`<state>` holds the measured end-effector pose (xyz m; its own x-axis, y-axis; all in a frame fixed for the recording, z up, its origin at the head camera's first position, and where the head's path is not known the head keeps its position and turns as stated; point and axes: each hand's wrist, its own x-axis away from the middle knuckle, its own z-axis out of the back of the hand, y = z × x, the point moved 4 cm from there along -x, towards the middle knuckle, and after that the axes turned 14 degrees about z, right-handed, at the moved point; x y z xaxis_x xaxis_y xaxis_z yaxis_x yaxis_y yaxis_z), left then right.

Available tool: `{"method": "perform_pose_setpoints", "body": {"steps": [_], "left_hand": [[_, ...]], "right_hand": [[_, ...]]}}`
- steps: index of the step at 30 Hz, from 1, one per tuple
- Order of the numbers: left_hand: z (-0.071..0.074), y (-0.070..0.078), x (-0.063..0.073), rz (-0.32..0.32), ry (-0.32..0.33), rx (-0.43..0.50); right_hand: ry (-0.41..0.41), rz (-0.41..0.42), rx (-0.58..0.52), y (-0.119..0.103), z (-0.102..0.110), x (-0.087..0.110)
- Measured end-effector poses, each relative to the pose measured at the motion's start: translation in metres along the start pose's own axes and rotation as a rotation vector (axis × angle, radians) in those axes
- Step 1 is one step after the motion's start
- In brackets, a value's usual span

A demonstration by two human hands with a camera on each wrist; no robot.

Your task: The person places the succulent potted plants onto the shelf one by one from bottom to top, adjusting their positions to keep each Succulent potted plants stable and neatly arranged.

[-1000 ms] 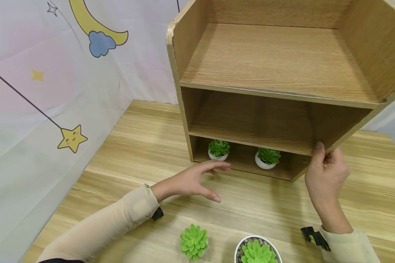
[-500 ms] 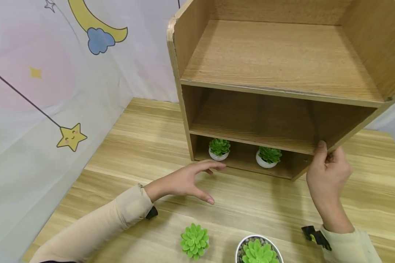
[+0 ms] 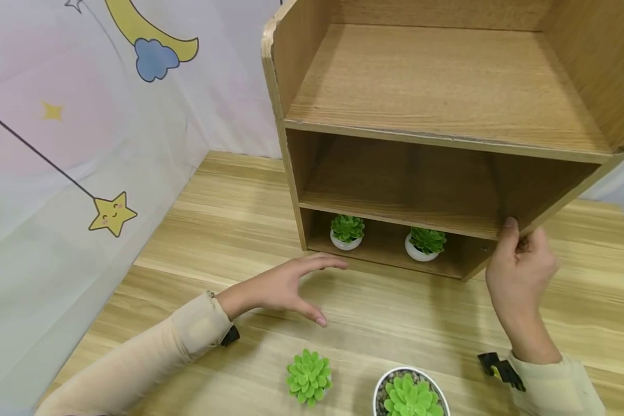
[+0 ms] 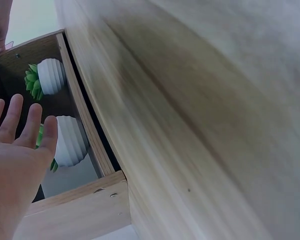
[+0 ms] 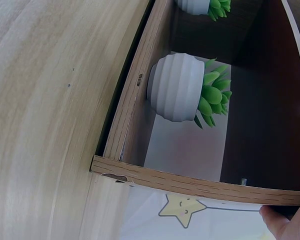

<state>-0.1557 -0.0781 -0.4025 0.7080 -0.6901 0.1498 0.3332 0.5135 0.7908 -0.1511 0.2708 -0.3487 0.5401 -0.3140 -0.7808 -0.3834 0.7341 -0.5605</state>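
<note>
A wooden shelf unit (image 3: 447, 86) stands on the table, with a left potted succulent (image 3: 347, 232) and a right potted succulent (image 3: 423, 245) in its bottom compartment. My right hand (image 3: 521, 286) grips the front edge of the unit's right side, thumb on the inner side. Just in front of the bottom compartment, my left hand (image 3: 281, 286) hovers with thumb and fingers spread, holding nothing. The left wrist view shows this palm (image 4: 15, 160) and ribbed white pots (image 4: 72, 140). Closer to me are a small bright green succulent (image 3: 309, 377) and a larger one in a white pot (image 3: 411, 398).
The wood-grain table (image 3: 187, 254) runs in front of and beside the unit. A fabric wall (image 3: 41, 231) with printed moon and stars borders the left and back. The middle compartment (image 3: 405, 179) sits above the plants.
My left hand has drawn back slightly to the left, away from the left plant in the bottom compartment. My right hand keeps its grip on the unit. The head view has shifted a little.
</note>
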Motion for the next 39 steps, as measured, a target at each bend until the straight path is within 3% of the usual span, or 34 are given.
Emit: {"method": "perform_pose_setpoints", "body": {"steps": [9,19,28,39], "left_hand": [[0.000,-0.003,0.011,-0.018,-0.017,-0.044],[-0.001,-0.006,0.020,-0.045,-0.058,-0.011],[-0.004,-0.010,0.033,-0.026,-0.096,-0.032],[-0.009,-0.014,0.039,-0.035,-0.142,-0.077]], "right_hand": [[-0.001,-0.018,0.009,-0.001,0.000,0.000],[0.011,-0.016,0.015,0.000,-0.001,0.000],[0.013,-0.025,0.024,0.002,-0.002,0.000],[0.010,-0.037,0.018,0.003,-0.002,0.000]]}}
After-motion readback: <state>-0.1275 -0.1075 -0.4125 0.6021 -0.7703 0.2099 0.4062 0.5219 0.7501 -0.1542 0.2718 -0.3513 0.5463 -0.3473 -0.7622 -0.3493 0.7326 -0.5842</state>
